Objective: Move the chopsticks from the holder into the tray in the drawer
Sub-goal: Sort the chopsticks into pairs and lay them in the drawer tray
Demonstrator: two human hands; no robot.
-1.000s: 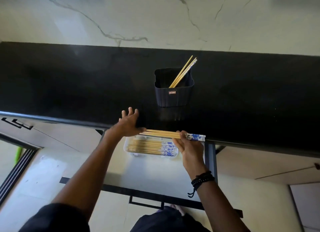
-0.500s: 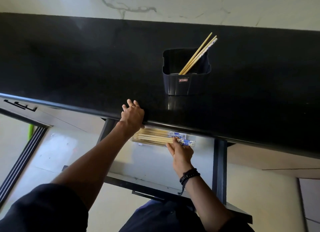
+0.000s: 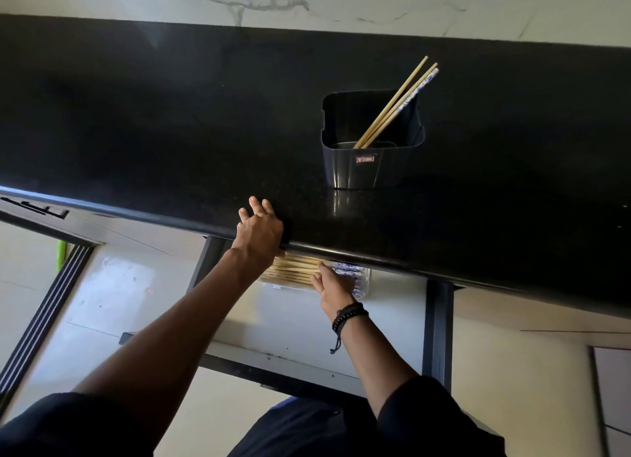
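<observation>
Right hand lower, flat on chopsticks in half-hidden tray; left hand spread.

My left hand lies flat on the front edge of the counter, fingers spread, arm stretched out. My right hand reaches beneath that edge, fingers straight.

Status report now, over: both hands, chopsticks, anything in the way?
Left hand open on counter edge. Right hand open, flat over chopsticks in tray. Few more in holder. Counter edge hides part of tray.
</observation>
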